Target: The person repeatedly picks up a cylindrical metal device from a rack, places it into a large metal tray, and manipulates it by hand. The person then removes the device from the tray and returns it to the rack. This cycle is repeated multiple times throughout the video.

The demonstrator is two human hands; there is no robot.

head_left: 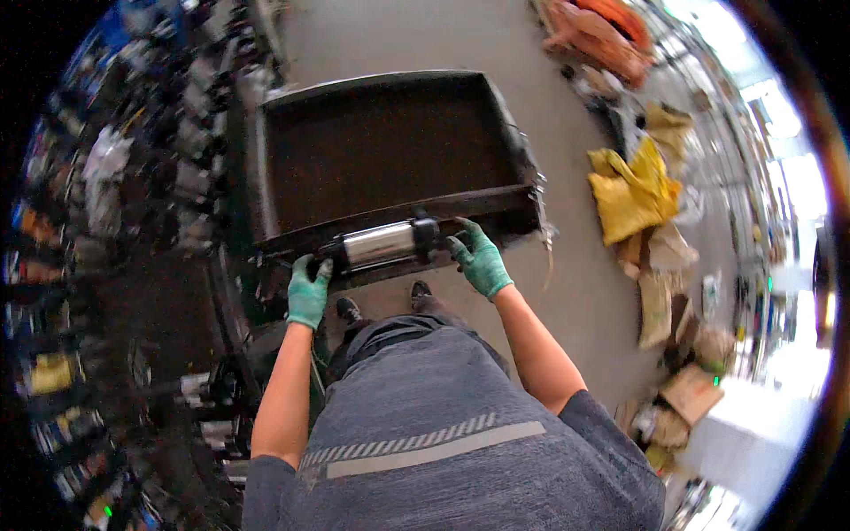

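A shiny metal cylinder with black end caps (379, 245) lies level in front of me, along the near side of a dark metal bin. At its left end is my left hand (309, 290), in a green glove with dark fingertips, its fingers curled in at the cap. My right hand (481, 259), gloved the same way, is at the opposite end, thumb and fingers bent toward the black cap. The cylinder spans the space between both hands. Dark fingertips against the dark caps blur the exact contact. Whether the bin's edge also bears the cylinder, I cannot tell.
The wide dark bin (372, 193) with raised rims stands just beyond the cylinder. Crowded shelves of parts (190, 150) run along the left. At the right, yellow sacks (633, 195), cardboard boxes (692, 392) and an orange bundle (602, 40) lie on the grey floor (553, 274).
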